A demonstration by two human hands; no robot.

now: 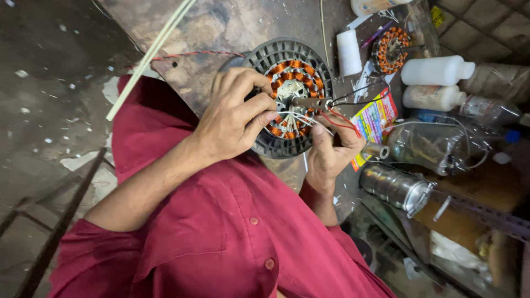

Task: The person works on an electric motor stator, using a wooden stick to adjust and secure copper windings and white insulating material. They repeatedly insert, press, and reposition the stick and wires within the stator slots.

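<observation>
A scuffed, cluttered bench (232, 27) carries a round grey motor housing with copper windings (290, 96). The left hand (234, 118) closes its fingers on the housing's left side. The right hand (330, 149), just below it, pinches thin white wires (298, 117). White bottles (436, 70) stand to its right.

Left hand (234, 118) gripping motor stator (290, 96) with copper windings, fingers over its left side. Right hand (331, 149) pinching white and red wires (309, 118) just below shaft (309, 102). White bottles (436, 72) beyond right hand.
</observation>
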